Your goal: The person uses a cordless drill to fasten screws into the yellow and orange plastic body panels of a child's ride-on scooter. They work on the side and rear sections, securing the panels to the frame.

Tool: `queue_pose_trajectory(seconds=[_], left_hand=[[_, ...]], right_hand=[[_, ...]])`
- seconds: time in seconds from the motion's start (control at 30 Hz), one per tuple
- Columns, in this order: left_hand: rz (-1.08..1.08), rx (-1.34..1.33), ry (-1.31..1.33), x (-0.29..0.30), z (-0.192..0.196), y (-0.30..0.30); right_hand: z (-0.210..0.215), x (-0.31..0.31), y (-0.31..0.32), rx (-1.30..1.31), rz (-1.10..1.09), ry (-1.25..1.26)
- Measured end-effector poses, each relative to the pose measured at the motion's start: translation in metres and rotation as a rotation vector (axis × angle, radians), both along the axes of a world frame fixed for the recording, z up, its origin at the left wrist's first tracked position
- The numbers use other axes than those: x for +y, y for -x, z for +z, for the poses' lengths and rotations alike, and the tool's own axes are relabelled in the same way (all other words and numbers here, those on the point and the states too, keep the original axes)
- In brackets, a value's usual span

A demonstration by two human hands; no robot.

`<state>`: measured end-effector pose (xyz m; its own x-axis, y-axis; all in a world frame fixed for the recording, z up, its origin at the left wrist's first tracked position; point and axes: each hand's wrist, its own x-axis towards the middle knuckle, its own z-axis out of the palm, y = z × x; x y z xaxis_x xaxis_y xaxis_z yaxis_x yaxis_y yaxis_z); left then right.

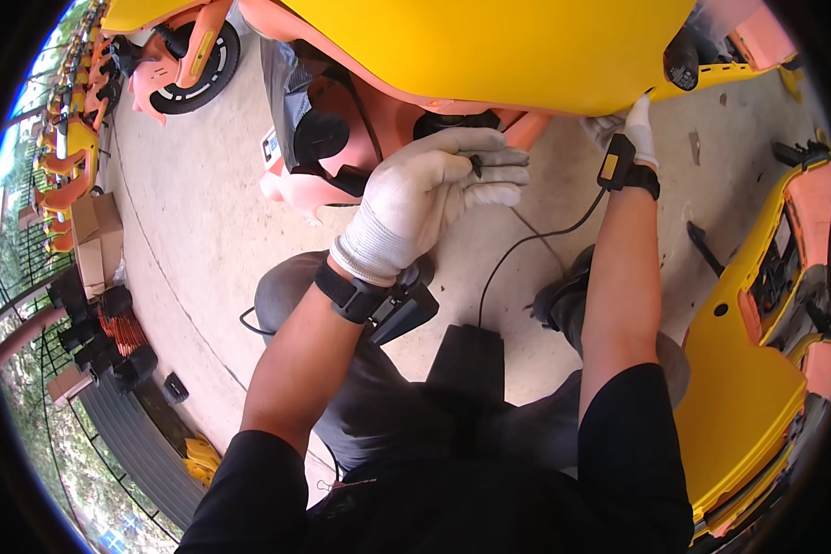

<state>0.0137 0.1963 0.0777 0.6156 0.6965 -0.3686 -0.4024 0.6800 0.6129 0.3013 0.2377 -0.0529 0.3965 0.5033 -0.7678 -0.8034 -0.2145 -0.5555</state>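
Gloved hands work under the yellow body panel (489, 42) of an orange scooter (342, 138): the left hand (425, 198) pinches a small dark part (475, 166) between its fingertips, while the right hand (630, 129) presses against the panel's edge, its grip hidden.

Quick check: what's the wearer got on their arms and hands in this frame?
Both hands wear white knit gloves with ribbed cuffs: left hand, right hand. Each wrist carries a black strap with a small device: a dark boxy unit on the left wrist strap, a black module with a yellow patch on the right wrist strap, trailing a thin black cable. Short black sleeves; forearms bare.
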Motion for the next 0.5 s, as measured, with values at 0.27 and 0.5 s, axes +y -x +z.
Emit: queue_pose_trajectory(seconds=[0.27, 0.5], left_hand=[[-0.08, 0.175, -0.104, 0.001, 0.005, 0.0], [-0.135, 0.382, -0.2, -0.001, 0.01, 0.0]], right_hand=[[-0.017, -0.005, -0.012, -0.004, 0.068, -0.076], [-0.023, -0.006, -0.016, -0.014, 0.113, -0.077]])
